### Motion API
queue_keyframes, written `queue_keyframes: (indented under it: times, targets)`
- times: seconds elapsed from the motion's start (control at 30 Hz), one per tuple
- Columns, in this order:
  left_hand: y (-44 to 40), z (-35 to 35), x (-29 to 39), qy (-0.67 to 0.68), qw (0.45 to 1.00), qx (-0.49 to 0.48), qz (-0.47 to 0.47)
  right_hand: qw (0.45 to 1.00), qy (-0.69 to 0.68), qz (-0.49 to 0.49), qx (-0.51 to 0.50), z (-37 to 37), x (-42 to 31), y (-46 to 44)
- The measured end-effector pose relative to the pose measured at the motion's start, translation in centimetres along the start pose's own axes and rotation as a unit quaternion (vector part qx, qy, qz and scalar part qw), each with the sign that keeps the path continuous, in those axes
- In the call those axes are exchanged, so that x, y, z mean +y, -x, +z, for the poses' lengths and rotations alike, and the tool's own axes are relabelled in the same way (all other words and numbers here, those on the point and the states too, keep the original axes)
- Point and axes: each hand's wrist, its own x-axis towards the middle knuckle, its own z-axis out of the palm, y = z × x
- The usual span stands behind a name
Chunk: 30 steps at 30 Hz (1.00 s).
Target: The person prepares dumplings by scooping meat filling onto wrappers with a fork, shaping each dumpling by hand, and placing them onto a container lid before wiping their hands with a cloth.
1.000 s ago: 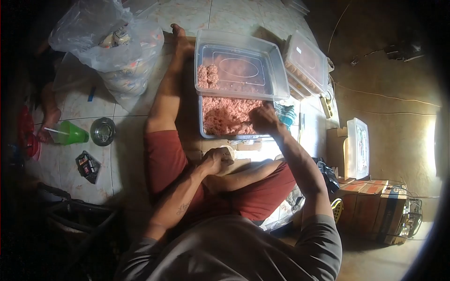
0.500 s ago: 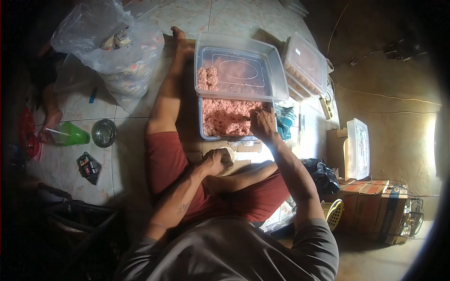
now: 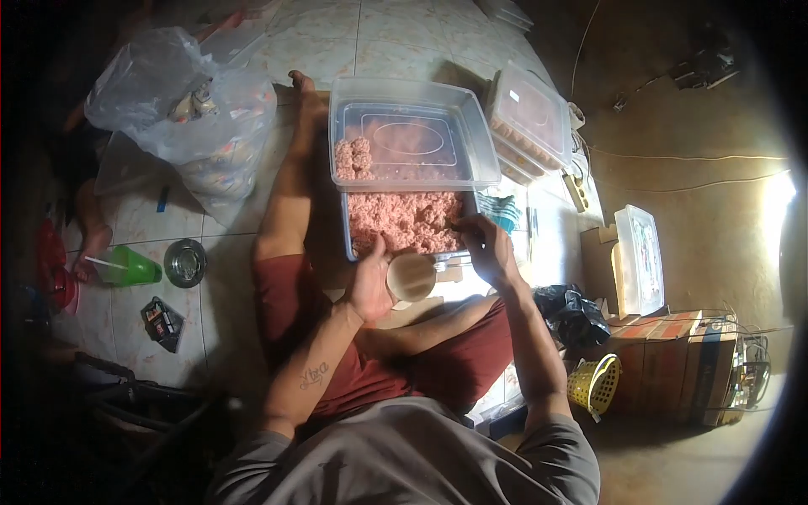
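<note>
My left hand (image 3: pixel 370 284) is just in front of the near edge of a blue-grey tub (image 3: pixel 346 231), thumb pointing up. It holds a flat, round beige disc (image 3: pixel 411 279), perhaps a dumpling wrapper; some fingers are hidden. Pink minced meat (image 3: pixel 396 220) fills the tub. At the tub's right near corner, my right hand (image 3: pixel 490 249) is closed round a small dark utensil (image 3: pixel 455 225) whose tip reaches the meat. A clear plastic box (image 3: pixel 412 135) rests over the tub's far part, with several rough meat lumps (image 3: pixel 353 158) at its left.
Lidded clear boxes (image 3: pixel 528 118) are stacked beyond the tub at right. A green cloth (image 3: pixel 498 210) lies beside it. To the left are a full plastic bag (image 3: pixel 223 143), a green cup (image 3: pixel 135 266) and a glass ashtray (image 3: pixel 185 263). Another person's foot (image 3: pixel 88 252) is at far left.
My left hand has moved up toward the tub and turned, bringing the round disc into fuller view. My right hand has drawn back toward me, off the tub's right part. The view has shifted slightly.
</note>
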Motion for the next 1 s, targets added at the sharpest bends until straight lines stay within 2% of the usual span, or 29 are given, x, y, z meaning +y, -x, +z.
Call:
queue_keyframes:
  times: [0.07,0.13,0.17,0.2,0.27,0.3,0.4,0.47,0.53,0.6,0.63,0.67,0.7,0.73,0.77,0.8,0.87,0.93,0.97,1.0]
  targets:
    - [-0.3,2.2,1.1,0.060,0.997,-0.015,0.037,1.000,-0.005,0.018,0.006,-0.8,-3.0,1.3]
    - [-0.9,2.7,1.6,0.074,0.994,-0.025,0.078,0.997,-0.045,-0.036,0.044,-0.1,-4.3,2.7]
    - [-1.2,2.8,1.7,0.091,0.988,-0.037,0.116,0.995,-0.083,-0.020,0.049,1.4,-3.8,3.6]
    - [-1.2,3.4,1.9,0.087,0.989,-0.035,0.117,0.995,-0.084,-0.025,0.050,2.7,-4.1,4.4]
    - [-0.9,5.0,1.9,0.120,0.975,-0.083,0.166,0.993,-0.067,-0.086,0.046,6.4,-1.9,5.4]
    - [-0.7,4.8,1.6,0.144,0.972,-0.015,0.187,0.993,-0.071,-0.086,0.045,6.6,-2.6,5.9]
    - [0.2,3.1,1.5,0.156,0.971,0.010,0.183,0.989,-0.121,-0.084,0.018,7.7,-3.7,6.7]
    - [0.8,2.3,1.9,0.179,0.968,0.018,0.174,0.989,-0.051,-0.136,-0.024,8.9,-2.3,7.2]
    - [1.2,0.8,2.5,0.220,0.960,-0.022,0.170,0.989,-0.020,-0.133,-0.064,6.5,-3.9,6.7]
    - [1.7,0.0,3.1,0.224,0.957,0.003,0.184,0.986,0.002,-0.134,-0.100,4.4,-5.5,6.7]
    - [1.8,-0.7,3.5,0.224,0.950,-0.014,0.218,0.987,0.036,-0.083,-0.131,3.0,-6.6,6.8]
    - [2.0,-1.4,3.6,0.225,0.941,-0.031,0.252,0.987,0.038,-0.081,-0.132,2.6,-7.5,6.7]
    - [2.3,-1.1,3.7,0.184,0.947,-0.034,0.260,0.994,0.002,-0.070,-0.090,2.4,-8.3,6.7]
    - [2.5,0.4,3.2,0.188,0.947,-0.033,0.259,0.997,-0.033,-0.058,-0.047,2.6,-8.8,6.6]
    - [2.4,1.9,2.2,0.176,0.961,0.004,0.214,0.995,-0.021,-0.072,-0.069,3.9,-7.7,6.7]
    - [2.5,2.7,1.8,0.163,0.972,0.042,0.166,0.987,-0.058,-0.132,-0.069,5.5,-7.6,6.6]
    - [2.7,0.8,2.0,0.159,0.971,0.036,0.175,0.983,-0.031,-0.127,-0.127,5.3,-6.6,6.5]
    - [4.0,-0.8,4.2,0.185,0.947,0.006,0.264,0.976,0.041,-0.147,-0.157,3.3,-6.5,5.2]
    - [4.9,-1.0,5.1,0.148,0.940,0.037,0.307,0.982,0.069,-0.110,-0.139,2.8,-5.5,4.3]
    - [5.9,-1.3,6.3,0.115,0.942,0.044,0.311,0.979,0.056,-0.175,-0.088,2.3,-5.5,2.9]
